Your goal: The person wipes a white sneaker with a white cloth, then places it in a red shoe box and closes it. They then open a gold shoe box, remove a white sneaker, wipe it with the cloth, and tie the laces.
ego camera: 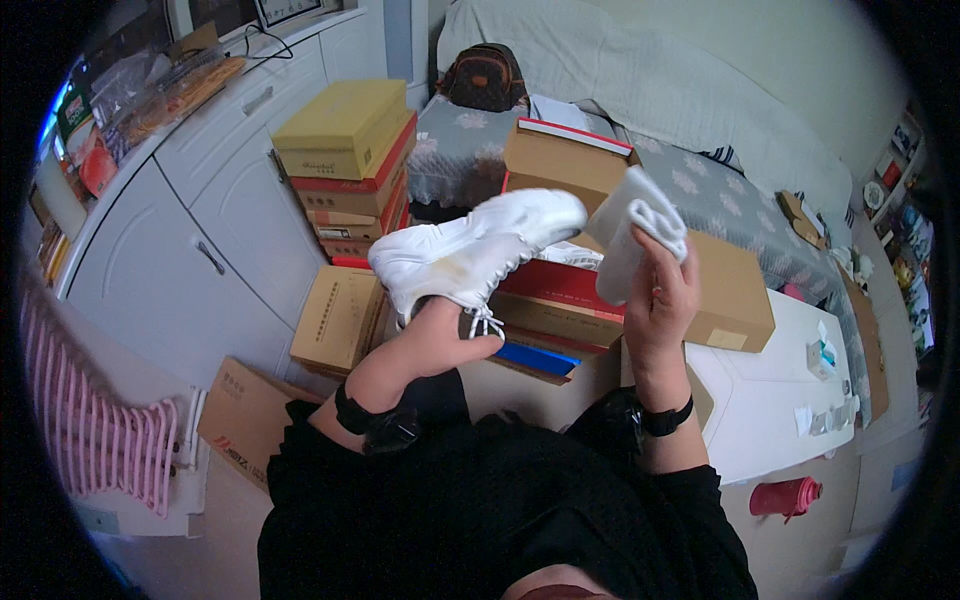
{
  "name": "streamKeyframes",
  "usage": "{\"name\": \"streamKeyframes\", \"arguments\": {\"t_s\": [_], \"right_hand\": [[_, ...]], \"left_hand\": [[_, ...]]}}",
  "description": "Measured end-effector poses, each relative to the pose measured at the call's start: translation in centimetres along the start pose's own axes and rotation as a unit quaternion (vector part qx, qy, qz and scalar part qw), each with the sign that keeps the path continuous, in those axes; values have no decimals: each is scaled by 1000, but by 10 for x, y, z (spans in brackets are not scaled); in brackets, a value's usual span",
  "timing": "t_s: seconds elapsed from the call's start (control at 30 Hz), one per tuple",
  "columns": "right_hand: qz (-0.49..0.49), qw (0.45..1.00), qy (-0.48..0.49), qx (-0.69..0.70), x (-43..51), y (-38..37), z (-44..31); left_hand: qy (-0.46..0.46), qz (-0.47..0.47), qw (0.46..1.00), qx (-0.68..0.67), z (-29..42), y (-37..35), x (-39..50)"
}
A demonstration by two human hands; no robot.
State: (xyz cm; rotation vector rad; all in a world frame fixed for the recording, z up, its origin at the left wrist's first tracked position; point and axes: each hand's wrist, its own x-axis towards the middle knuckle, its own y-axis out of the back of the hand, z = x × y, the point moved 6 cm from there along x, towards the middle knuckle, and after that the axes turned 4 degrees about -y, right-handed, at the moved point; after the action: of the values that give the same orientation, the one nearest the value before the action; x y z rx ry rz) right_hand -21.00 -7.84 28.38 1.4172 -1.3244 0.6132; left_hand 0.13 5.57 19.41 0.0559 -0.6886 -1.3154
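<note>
A white lace-up sneaker (480, 244) is raised in front of me on my left hand (431, 334). The fingers go inside its opening, so they are hidden, and the thumb stays outside near the loose laces. A yellowish stain marks its side. My right hand (664, 289) grips a folded white cloth (637, 232) just to the right of the toe. Below the sneaker is a red-and-brown shoebox (562, 311), its lid (566, 154) tipped back. Part of another white shoe (574, 255) shows inside, partly covered by the raised sneaker.
Stacked shoeboxes (345, 150) stand against white cabinets (225, 180) on the left. A cardboard box (727, 292) rests on a white table (787, 405) at right, with a pink bottle (784, 497) below it. Behind is a covered sofa (465, 150) bearing a backpack (486, 79).
</note>
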Motion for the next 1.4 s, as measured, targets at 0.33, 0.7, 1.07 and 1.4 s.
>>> {"name": "streamKeyframes", "arguments": {"t_s": [0.33, 0.7, 1.07, 1.4], "right_hand": [[-333, 936, 110, 33, -33, -50, -48], [-285, 944, 126, 112, -19, -30, -68], [-231, 884, -201, 352, -13, -24, -26], [-291, 941, 30, 171, -23, -20, -51]], "left_hand": [[35, 48, 855, -516, 1, 7, 4], [36, 51, 844, -533, -2, 0, 3], [22, 61, 839, -540, 17, 4, 7], [32, 74, 817, -571, 12, 1, 5]]}}
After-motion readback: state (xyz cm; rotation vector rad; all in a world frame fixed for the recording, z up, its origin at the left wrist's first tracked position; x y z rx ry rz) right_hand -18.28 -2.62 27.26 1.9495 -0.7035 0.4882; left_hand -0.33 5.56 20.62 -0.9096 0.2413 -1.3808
